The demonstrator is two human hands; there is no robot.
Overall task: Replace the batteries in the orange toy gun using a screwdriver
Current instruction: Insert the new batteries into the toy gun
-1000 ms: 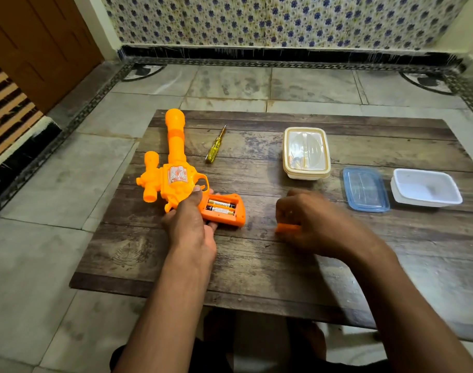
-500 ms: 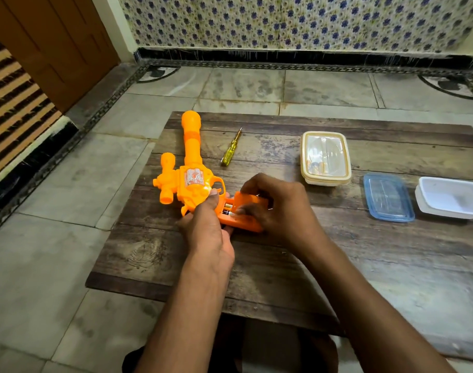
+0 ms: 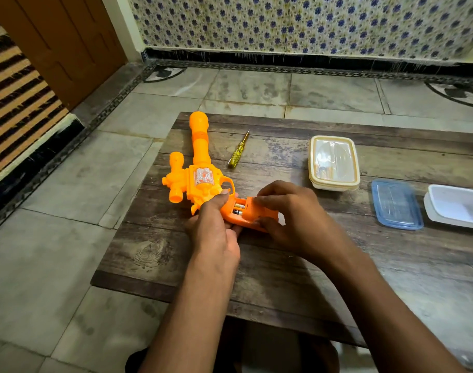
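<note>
Orange toy gun [image 3: 200, 179] lies flat on the wooden tabletop [image 3: 270, 278] near its left edge, barrel pointing away from me and its tip almost at the far edge. Open wood runs wide in front of me and to my right; the left side has little room before the drop to the tiled floor [image 3: 68, 238].

My left hand [image 3: 213, 227] is curled round the gun where body meets grip, thumb pressed on the body. My right hand [image 3: 291, 214] pinches the orange battery cover [image 3: 252, 211] over the grip, fingers bent tight on its far and near edges (two batteries [image 3: 238, 208] show in the gap).

A yellow screwdriver [image 3: 238, 150] rests untouched just right of the barrel. Further right sit a lidded cream box [image 3: 333, 162], a blue lid [image 3: 395, 203] and an open white tub [image 3: 456, 205].

The sticker on the gun body is too blurred to read.
</note>
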